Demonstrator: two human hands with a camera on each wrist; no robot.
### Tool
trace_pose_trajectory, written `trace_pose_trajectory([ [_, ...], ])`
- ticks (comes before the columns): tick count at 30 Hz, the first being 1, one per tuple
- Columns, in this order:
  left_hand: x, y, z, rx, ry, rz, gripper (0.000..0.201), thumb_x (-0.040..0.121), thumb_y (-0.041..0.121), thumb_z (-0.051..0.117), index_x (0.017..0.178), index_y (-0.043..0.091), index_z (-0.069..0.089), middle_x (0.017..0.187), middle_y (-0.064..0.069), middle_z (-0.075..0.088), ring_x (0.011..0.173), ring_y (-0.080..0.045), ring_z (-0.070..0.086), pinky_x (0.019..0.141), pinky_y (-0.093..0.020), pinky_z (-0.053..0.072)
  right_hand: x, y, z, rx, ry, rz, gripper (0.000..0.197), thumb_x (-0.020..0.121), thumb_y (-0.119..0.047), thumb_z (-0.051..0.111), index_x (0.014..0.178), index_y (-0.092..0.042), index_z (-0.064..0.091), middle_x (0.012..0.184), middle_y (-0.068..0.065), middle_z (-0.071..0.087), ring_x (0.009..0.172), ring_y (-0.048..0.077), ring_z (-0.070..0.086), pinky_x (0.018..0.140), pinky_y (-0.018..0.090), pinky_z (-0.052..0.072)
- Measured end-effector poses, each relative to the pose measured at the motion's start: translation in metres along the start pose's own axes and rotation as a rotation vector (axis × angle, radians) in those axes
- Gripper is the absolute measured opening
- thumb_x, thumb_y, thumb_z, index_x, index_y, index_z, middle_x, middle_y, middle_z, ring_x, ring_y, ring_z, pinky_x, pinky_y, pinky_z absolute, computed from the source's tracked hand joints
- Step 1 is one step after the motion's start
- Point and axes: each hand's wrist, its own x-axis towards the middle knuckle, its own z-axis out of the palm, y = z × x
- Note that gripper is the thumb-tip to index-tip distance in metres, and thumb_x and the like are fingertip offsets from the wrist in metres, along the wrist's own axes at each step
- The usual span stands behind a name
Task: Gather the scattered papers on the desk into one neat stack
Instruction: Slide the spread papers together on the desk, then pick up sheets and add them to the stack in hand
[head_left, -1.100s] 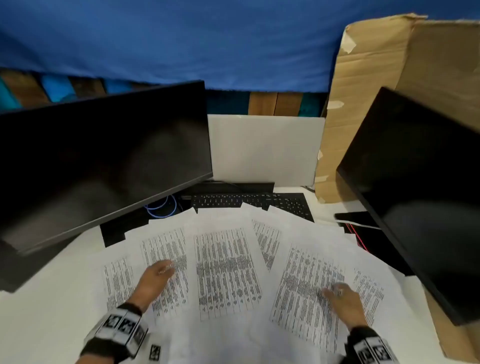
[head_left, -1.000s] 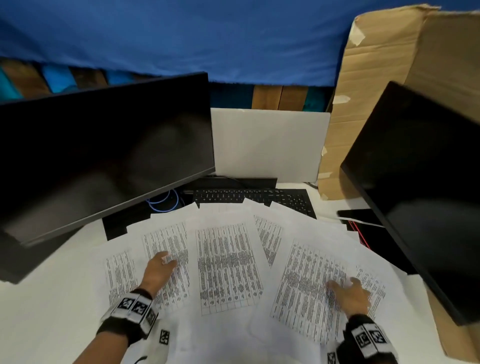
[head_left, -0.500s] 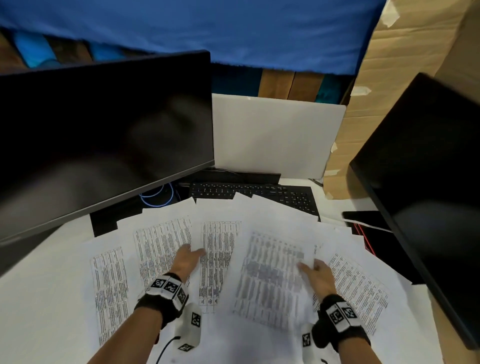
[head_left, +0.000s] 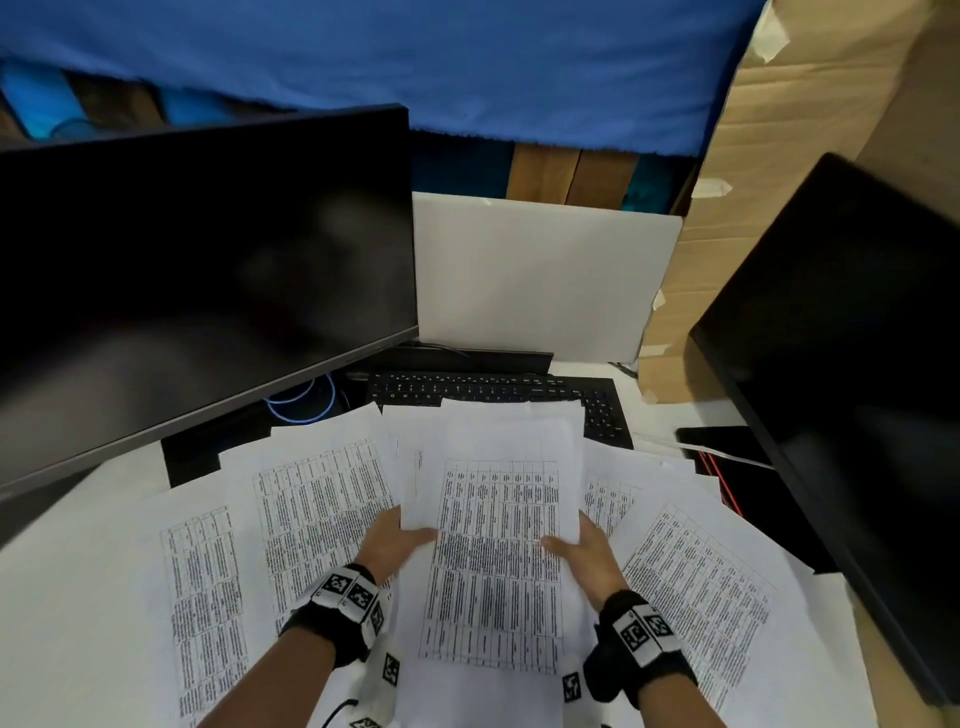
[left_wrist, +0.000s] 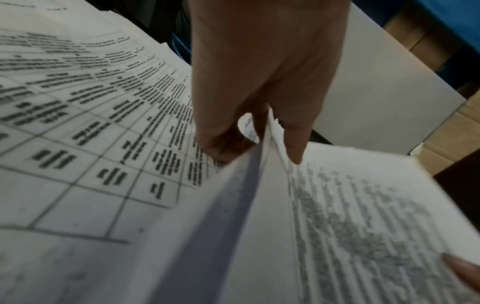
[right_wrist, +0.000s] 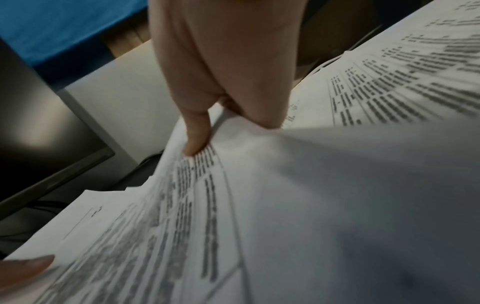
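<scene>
White printed sheets lie fanned across the desk. A central bundle of papers (head_left: 496, 545) is held between both hands. My left hand (head_left: 410, 535) pinches its left edge, thumb on top (left_wrist: 294, 144) and fingers under the sheets (left_wrist: 350, 205). On the bundle's right edge my right hand (head_left: 566, 545) pinches it the same way, thumb (right_wrist: 194, 139) pressing the printed face (right_wrist: 285, 205). Loose sheets spread out at the left (head_left: 317, 509), far left (head_left: 202, 597) and right (head_left: 696, 587).
A dark monitor (head_left: 208, 270) overhangs the desk at the left and another (head_left: 857, 364) at the right. A black keyboard (head_left: 493, 389) lies behind the papers, before a white board (head_left: 540, 280). Cardboard (head_left: 779, 156) stands at back right. A blue cable (head_left: 301, 405) coils under the left monitor.
Both hands came inward from the outer sheets, sliding papers toward the middle. They were pressing flat on separate sheets; now they pinch one central bundle from both sides.
</scene>
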Motion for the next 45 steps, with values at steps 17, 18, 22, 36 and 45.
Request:
trace_pose_trajectory([
  [17,-0.059,0.103,-0.034,-0.256,-0.004,0.481,0.058,0.053,0.044,0.08,0.104,0.026,0.059,0.097,0.014,0.071,0.09,0.002,0.065,0.084,-0.024,0.053,-0.05,-0.108,-0.029,0.21,0.071,-0.524,0.025,0.085,-0.002,0.059,0.102,-0.02,0.062,0.094,-0.015,0.064,0.079,-0.016,0.063,0.072,0.002,0.048],
  [18,-0.065,0.11,-0.037,-0.251,-0.004,0.529,0.05,0.055,0.039,0.081,0.098,0.033,0.058,0.088,0.021,0.072,0.085,0.008,0.065,0.076,-0.016,0.052,-0.053,-0.113,-0.029,0.212,0.072,-0.549,0.025,0.084,-0.002,0.06,0.098,-0.022,0.062,0.093,-0.015,0.065,0.079,-0.015,0.063,0.07,0.002,0.048],
  [22,-0.079,0.116,-0.044,-0.287,-0.027,0.595,0.064,0.04,0.053,0.083,0.095,0.029,0.059,0.084,0.023,0.073,0.084,0.004,0.067,0.069,-0.011,0.052,-0.056,-0.11,-0.021,0.221,0.049,-0.539,0.028,0.08,-0.002,0.065,0.102,-0.018,0.063,0.09,-0.015,0.067,0.076,-0.013,0.065,0.067,0.003,0.049],
  [36,-0.108,0.117,-0.064,-0.315,-0.083,0.711,0.054,0.041,0.055,0.081,0.09,0.037,0.07,0.091,0.017,0.074,0.09,-0.002,0.068,0.075,-0.014,0.052,-0.068,-0.12,-0.02,0.204,-0.039,-0.552,0.027,0.076,0.003,0.067,0.086,-0.022,0.066,0.071,-0.023,0.073,0.073,-0.009,0.067,0.064,0.005,0.049],
  [45,-0.116,0.109,-0.068,-0.251,-0.053,0.701,0.071,0.038,0.061,0.078,0.1,0.032,0.059,0.094,0.026,0.071,0.094,0.004,0.065,0.075,-0.009,0.05,-0.072,-0.118,0.004,0.172,-0.043,-0.556,0.036,0.074,0.0,0.071,0.088,-0.031,0.061,0.075,-0.027,0.072,0.08,-0.011,0.066,0.081,0.014,0.053],
])
